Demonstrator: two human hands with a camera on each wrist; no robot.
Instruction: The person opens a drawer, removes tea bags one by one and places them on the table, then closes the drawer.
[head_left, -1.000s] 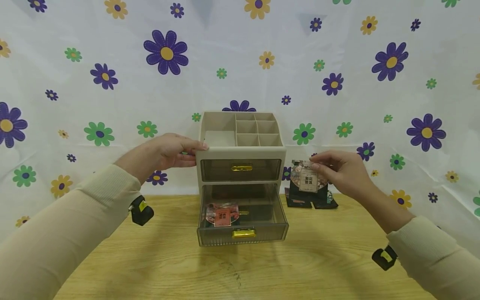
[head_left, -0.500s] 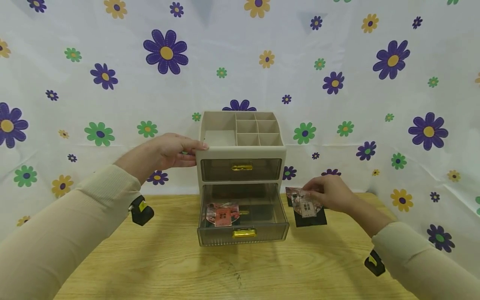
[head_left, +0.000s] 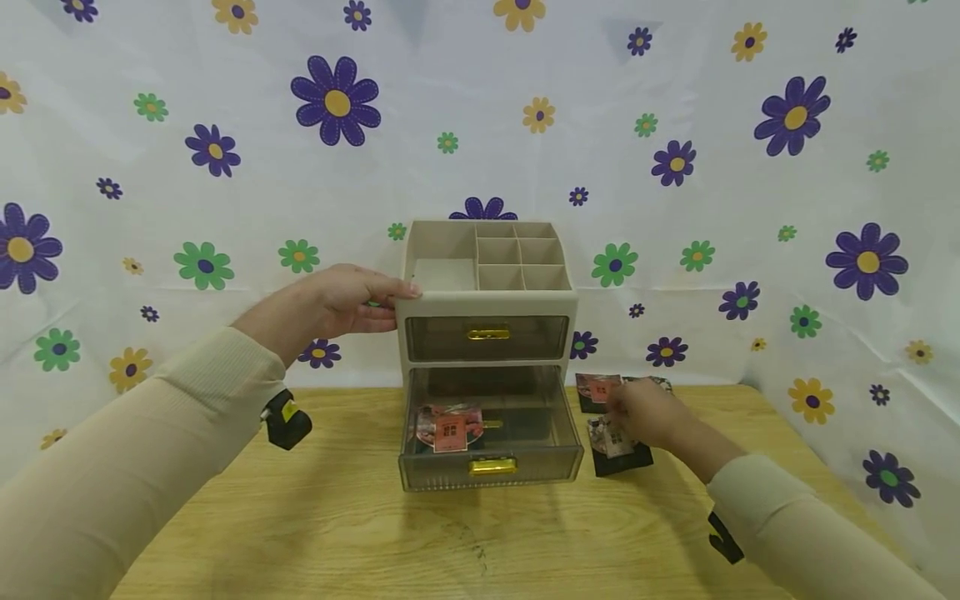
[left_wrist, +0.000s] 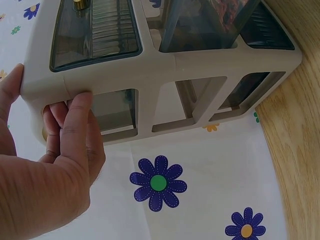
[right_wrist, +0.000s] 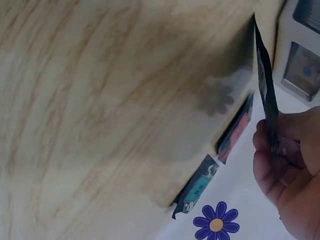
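A beige desktop drawer organizer point(head_left: 487, 302) stands upright at the back of the table. My left hand point(head_left: 348, 298) grips its left side, thumb on the top edge; in the left wrist view, fingers point(left_wrist: 77, 127) curl into a side opening. The lower smoky drawer point(head_left: 450, 475) is pulled out and holds a red-labelled sachet point(head_left: 450, 432). Right of the organizer, my right hand point(head_left: 662, 417) pinches a black sachet point(head_left: 618, 454) with a pale label. In the right wrist view that sachet point(right_wrist: 267, 85) is tilted up, its lower edge at the tabletop.
Behind the held sachet, a red-labelled sachet point(head_left: 596, 390) and a teal-labelled sachet point(right_wrist: 197, 186) lie near the table's back edge. The upper drawer point(head_left: 487, 348) is closed. Divided compartments point(head_left: 521, 254) top the organizer. A flowered white cloth point(head_left: 480, 100) hangs behind the wooden table point(head_left: 330, 500).
My right hand has lowered the pale-labelled sachet from above the back sachets to the tabletop and drawn it nearer. The left hand keeps its grip on the organizer.
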